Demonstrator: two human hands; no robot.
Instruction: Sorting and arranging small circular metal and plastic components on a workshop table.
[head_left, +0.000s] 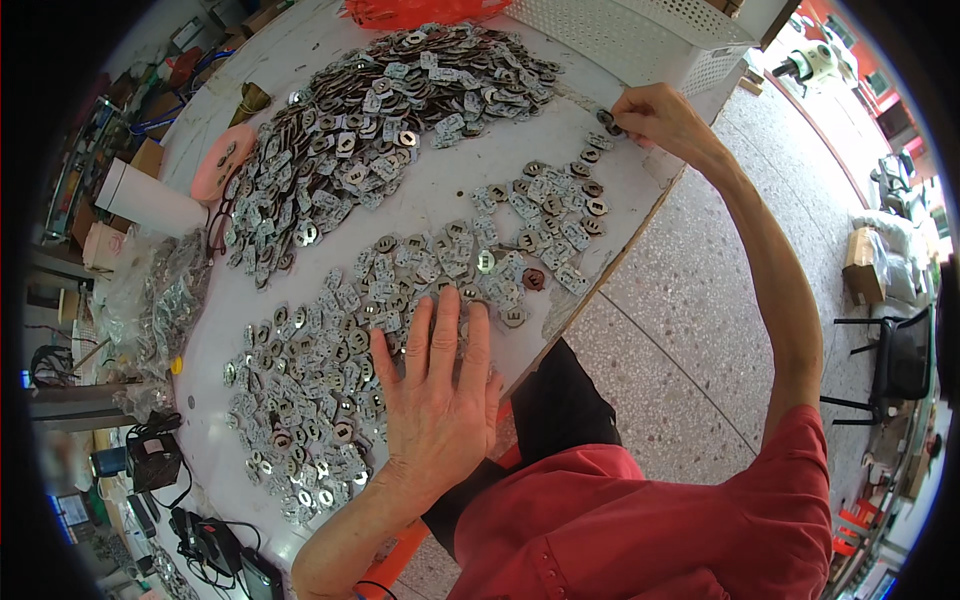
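Small flat metal pieces with slotted centres lie in a loose spread across the near part of the white table. My left hand rests palm down at the edge of this spread, fingers stretched and apart, touching some pieces. Out at the far right corner, my right hand pinches one small dark metal piece between thumb and fingers. Just below it, a short trail of similar pieces leads back to the spread. A larger, thicker heap of the same pieces covers the far left of the table.
A white perforated basket stands at the far right edge, beside a red plastic bag. A pink round lid-like thing, a white cylinder and clear plastic bags lie left. Black adapters and cables sit lower left.
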